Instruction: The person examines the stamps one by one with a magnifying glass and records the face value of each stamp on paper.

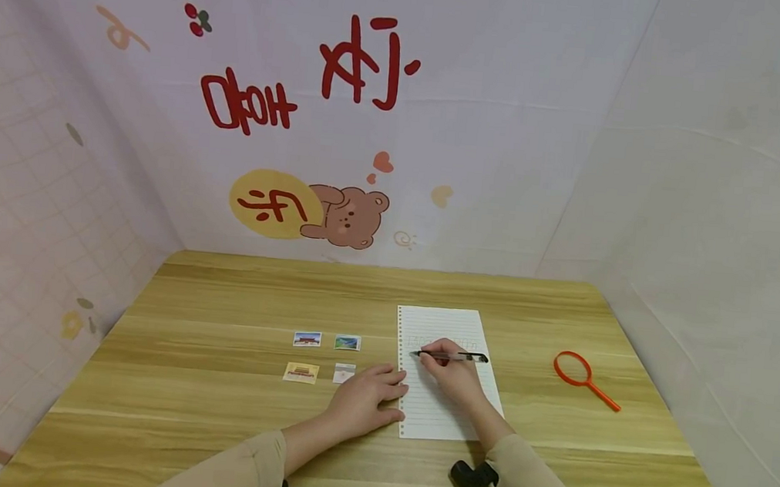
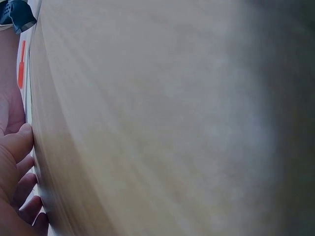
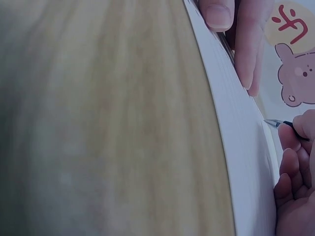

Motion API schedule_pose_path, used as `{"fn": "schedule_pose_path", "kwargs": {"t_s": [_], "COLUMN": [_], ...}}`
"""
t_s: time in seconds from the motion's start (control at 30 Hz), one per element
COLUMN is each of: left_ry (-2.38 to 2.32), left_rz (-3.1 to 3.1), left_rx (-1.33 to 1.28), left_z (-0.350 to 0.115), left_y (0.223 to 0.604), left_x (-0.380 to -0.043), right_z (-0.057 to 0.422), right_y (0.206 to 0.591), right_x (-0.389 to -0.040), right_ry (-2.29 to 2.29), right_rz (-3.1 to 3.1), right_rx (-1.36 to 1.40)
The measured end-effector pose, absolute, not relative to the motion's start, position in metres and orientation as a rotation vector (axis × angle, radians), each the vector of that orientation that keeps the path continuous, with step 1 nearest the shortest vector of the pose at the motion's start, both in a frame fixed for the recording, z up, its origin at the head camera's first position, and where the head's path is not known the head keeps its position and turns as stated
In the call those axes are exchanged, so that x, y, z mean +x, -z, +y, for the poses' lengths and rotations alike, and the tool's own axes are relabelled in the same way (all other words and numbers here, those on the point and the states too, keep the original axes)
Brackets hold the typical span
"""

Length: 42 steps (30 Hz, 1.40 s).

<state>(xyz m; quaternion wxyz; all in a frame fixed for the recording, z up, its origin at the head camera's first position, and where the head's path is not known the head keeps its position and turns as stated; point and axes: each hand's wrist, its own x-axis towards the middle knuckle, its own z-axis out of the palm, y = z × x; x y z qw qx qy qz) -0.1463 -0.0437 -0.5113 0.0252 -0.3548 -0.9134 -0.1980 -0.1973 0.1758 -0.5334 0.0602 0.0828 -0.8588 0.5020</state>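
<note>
A lined sheet of paper (image 1: 433,421) with punched holes down its left side lies on the wooden table. My right hand (image 1: 455,374) pinches a black pen (image 1: 465,356), its tip at the paper's upper left, below a line of faint marks too small to read. In the right wrist view the pen tip (image 3: 272,121) meets the sheet, and the right hand's fingers (image 3: 290,167) curl beneath it. My left hand (image 1: 365,400) lies flat with its fingers spread, fingertips on the paper's left edge. Beside that hand is a small pale stamp (image 1: 344,372), partly covered by it.
Three more small picture stamps lie to the left: one with a red building (image 1: 307,339), a green-blue one (image 1: 348,342) and a yellow one (image 1: 300,373). An orange-red magnifying glass (image 1: 587,381) rests right of the paper. A printed cloth wall (image 1: 495,152) stands behind the table.
</note>
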Motion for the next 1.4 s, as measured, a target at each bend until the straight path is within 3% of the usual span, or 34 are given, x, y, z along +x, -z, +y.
{"fn": "schedule_pose_path", "kwargs": {"t_s": [0.97, 1.4], "left_ry": [0.629, 0.638], "left_rz": [-2.833, -2.835], "left_rx": [-1.086, -1.099], "left_z": [-0.046, -0.045], "left_y": [0.511, 0.509], "left_x": [-0.147, -0.145], "right_z": [0.178, 0.181], "right_y": [0.532, 0.533], "right_x": [-0.197, -0.197], "right_ry": [-1.564, -1.574], "right_rz": [-2.620, -2.554], "right_rx": [0.399, 0.155]}}
